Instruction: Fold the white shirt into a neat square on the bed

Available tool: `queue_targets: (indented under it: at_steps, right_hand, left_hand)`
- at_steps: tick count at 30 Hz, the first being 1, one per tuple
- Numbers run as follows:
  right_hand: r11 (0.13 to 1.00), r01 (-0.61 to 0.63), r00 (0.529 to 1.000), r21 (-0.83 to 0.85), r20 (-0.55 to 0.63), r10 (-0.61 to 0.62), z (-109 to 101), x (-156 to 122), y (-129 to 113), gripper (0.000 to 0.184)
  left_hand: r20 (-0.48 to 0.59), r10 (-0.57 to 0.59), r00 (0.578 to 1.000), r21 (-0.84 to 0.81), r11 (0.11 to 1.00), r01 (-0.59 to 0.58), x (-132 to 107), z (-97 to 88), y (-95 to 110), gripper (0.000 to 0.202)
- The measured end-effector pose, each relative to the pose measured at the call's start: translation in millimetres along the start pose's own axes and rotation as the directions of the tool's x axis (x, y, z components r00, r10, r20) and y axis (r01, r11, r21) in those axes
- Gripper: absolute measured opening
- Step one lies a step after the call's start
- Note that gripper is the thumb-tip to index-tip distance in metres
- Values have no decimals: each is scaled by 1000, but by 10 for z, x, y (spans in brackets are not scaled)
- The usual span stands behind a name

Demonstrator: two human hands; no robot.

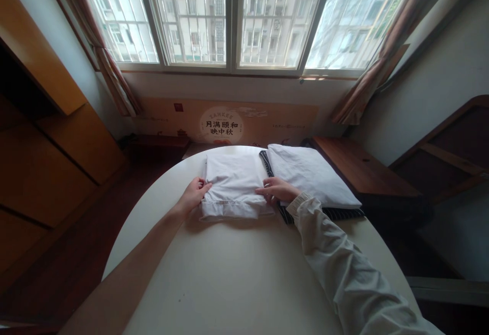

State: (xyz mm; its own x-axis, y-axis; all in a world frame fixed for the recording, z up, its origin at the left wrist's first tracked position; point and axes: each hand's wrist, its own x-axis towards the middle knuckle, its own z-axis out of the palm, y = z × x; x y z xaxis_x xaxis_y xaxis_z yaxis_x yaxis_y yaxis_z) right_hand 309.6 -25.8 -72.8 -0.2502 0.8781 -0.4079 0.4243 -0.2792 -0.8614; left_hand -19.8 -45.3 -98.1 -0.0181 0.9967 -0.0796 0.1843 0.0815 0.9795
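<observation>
A folded white garment (235, 179) lies on the round pale table, with a turned-up band along its near edge. At its left edge my left hand (194, 195) is closed, thumb on top and fingers at the side of the cloth. My right hand (280, 191) pinches the right edge, its fingertips partly hidden by the fabric. Just to the right rests another folded white cloth (313, 174). Under that one, a black striped cloth (346, 214) sticks out along the left and near sides.
The round table (225, 279) has a curved edge on both sides. Behind it are a printed board (275, 121) and barred windows (194, 14). A low brown wooden desk (367, 169) stands at the right, wooden cabinets (72, 172) at the left.
</observation>
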Motion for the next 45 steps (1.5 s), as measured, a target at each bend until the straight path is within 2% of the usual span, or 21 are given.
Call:
queue_targets:
  at_steps: [3, 5, 7, 9, 12, 15, 24, 28, 31, 34, 37, 41, 45]
  right_hand:
    - [998, 39, 998, 44, -52, -37, -5, 30, 29, 48]
    - [996, 64, 997, 61, -50, -61, -19, 36, 45, 46]
    - [994, 80, 997, 77, -5, -80, -30, 35, 58, 47]
    - [995, 80, 996, 66, 25, -82, -27, 30, 64, 49]
    - [999, 48, 999, -10, -3, -48, -6, 18, 56, 52]
    - [998, 34, 998, -60, -48, -37, -7, 3, 41, 54]
    - [989, -3, 992, -150, -122, -16, -126, 45, 82, 53]
    - [991, -36, 995, -128, -94, 25, -109, 26, 50, 53]
    - [991, -121, 971, -57, -213, 106, -49, 18, -4, 53]
    - [996, -93, 947, -6, -309, 87, 53, 36, -34, 49]
    - [998, -21, 960, -51, -281, 6, 122, 61, -23, 39]
    - [996, -11, 975, -83, -220, -7, 68, 64, 12, 33]
    - [997, -58, 986, -56, -157, 49, -26, 33, 18, 34]
  left_hand:
    - [54, -16, 998, -31, 999, 18, -6, -17, 27, 61]
    - [157, -44, 987, -29, 998, 49, -15, -57, 60, 59]
    - [282, -89, 955, -29, 994, 101, -23, -111, 91, 56]
    - [362, -117, 925, -57, 987, 147, -25, -160, 108, 54]
    - [372, -124, 920, -91, 981, 169, -7, -192, 99, 54]
    - [386, -140, 912, -52, 984, 173, 17, -181, 80, 52]
    - [244, -156, 957, 52, 988, 148, -6, -130, 128, 49]
    - [245, -170, 954, 61, 985, 160, 42, -141, 112, 59]
    - [200, -236, 951, 16, 971, 238, 78, -125, 107, 69]
    - [116, -207, 971, -70, 974, 216, 75, -78, 104, 70]
    - [49, -153, 987, -116, 981, 158, 53, -42, 91, 66]
    - [3, -177, 984, -121, 977, 176, 41, -61, 73, 65]
    - [69, -197, 978, -46, 979, 200, 63, -129, 66, 69]
